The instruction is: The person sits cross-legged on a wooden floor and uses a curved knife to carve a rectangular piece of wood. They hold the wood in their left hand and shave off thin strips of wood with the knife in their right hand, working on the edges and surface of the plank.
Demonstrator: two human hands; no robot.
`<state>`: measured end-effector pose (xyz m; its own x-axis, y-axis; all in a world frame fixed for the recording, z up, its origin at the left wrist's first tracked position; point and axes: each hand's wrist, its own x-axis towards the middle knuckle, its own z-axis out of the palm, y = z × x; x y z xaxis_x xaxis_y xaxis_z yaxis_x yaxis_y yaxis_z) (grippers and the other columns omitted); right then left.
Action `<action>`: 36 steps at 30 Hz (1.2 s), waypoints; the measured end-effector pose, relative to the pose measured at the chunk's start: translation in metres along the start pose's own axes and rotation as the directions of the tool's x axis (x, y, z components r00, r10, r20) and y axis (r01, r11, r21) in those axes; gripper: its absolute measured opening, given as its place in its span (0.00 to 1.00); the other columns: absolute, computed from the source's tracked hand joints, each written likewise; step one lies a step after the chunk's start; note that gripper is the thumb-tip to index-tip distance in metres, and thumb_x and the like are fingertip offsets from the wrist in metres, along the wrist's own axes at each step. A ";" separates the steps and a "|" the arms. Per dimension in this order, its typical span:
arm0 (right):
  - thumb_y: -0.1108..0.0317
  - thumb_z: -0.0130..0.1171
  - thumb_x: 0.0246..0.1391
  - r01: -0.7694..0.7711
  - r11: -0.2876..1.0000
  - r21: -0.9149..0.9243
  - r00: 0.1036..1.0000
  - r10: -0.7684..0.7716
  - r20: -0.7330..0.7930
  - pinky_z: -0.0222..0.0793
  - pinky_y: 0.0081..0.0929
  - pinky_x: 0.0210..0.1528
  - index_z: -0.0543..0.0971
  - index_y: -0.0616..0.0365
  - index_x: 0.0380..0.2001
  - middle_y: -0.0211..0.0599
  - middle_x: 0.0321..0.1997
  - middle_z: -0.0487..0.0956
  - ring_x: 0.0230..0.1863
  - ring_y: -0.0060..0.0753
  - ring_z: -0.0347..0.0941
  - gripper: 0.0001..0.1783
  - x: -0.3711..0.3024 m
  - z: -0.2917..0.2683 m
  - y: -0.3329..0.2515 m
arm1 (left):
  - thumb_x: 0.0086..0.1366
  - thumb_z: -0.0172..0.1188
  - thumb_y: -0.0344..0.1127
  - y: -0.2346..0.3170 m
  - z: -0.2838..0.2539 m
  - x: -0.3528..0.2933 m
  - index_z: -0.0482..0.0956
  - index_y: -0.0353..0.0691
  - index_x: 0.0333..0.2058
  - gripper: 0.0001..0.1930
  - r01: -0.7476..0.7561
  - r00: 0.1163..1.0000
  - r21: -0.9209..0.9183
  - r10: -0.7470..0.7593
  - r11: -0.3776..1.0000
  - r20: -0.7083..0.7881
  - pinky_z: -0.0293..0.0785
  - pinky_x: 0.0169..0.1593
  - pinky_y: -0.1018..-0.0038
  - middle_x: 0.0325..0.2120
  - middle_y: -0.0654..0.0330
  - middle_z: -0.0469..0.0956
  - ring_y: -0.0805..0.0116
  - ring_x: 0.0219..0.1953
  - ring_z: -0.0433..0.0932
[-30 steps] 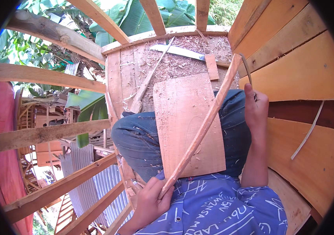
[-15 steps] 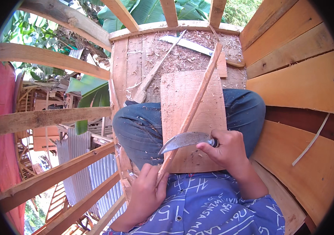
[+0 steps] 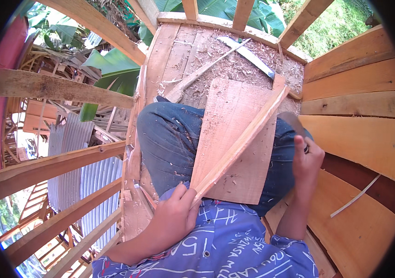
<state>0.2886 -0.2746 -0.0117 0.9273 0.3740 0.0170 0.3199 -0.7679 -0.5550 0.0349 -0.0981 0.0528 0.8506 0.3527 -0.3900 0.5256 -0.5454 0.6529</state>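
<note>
My left hand (image 3: 176,215) grips the near end of a long thin wooden strip (image 3: 241,143). The strip runs diagonally up to the right across a flat wooden board (image 3: 234,171) that rests on my lap. My right hand (image 3: 306,162) is closed around the handle of a knife with a curved blade (image 3: 292,123). The blade is up beside the strip's far end, over my right knee.
Wood shavings cover the plank floor (image 3: 169,55) ahead, where a long flat blade (image 3: 248,55) and another wooden stick (image 3: 202,74) lie. Plank walls (image 3: 359,139) rise on the right. Open wooden rails (image 3: 44,171) on the left look down on corrugated metal sheets (image 3: 91,185).
My right hand has carried the knife from the strip's near end, over the board, out to the right by its far end. The left hand keeps its grip.
</note>
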 end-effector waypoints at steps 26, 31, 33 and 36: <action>0.39 0.54 0.57 -0.274 0.953 -0.127 0.961 0.267 -0.070 0.63 0.41 0.25 0.71 0.68 0.17 0.53 0.14 0.69 0.17 0.52 0.67 0.36 0.017 0.020 0.037 | 0.59 0.59 0.27 0.002 0.006 -0.005 0.71 0.33 0.38 0.09 0.094 0.995 0.010 -0.094 0.996 0.011 0.68 0.30 0.59 0.30 0.50 0.65 0.47 0.29 0.72; 0.38 0.59 0.51 -0.036 0.999 -0.014 0.993 0.037 0.113 0.62 0.35 0.20 0.71 0.66 0.15 0.45 0.10 0.65 0.13 0.43 0.62 0.36 -0.021 0.003 -0.004 | 0.60 0.59 0.28 0.004 0.010 -0.001 0.70 0.34 0.39 0.10 0.097 0.995 0.023 -0.097 0.995 0.027 0.68 0.29 0.59 0.31 0.50 0.65 0.47 0.29 0.72; 0.38 0.62 0.48 0.254 0.967 0.022 0.940 -0.252 0.231 0.63 0.36 0.19 0.73 0.64 0.15 0.45 0.10 0.67 0.14 0.48 0.68 0.34 -0.052 0.023 -0.035 | 0.60 0.58 0.28 0.004 0.010 0.002 0.70 0.34 0.39 0.10 0.093 0.995 0.036 -0.095 0.995 0.041 0.68 0.29 0.59 0.31 0.50 0.65 0.47 0.29 0.72; 0.38 0.62 0.48 0.266 0.963 0.030 0.928 -0.264 0.264 0.66 0.39 0.21 0.74 0.62 0.16 0.47 0.12 0.70 0.18 0.52 0.72 0.33 -0.045 0.034 -0.032 | 0.61 0.58 0.28 0.003 0.010 -0.002 0.70 0.34 0.39 0.10 0.111 0.992 0.058 -0.114 0.992 0.052 0.69 0.29 0.58 0.31 0.50 0.65 0.47 0.29 0.72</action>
<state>0.2303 -0.2488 -0.0228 0.7242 0.6872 -0.0568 0.5491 -0.6246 -0.5553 0.0353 -0.1080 0.0486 0.7850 0.3721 -0.4953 0.6166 -0.5462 0.5670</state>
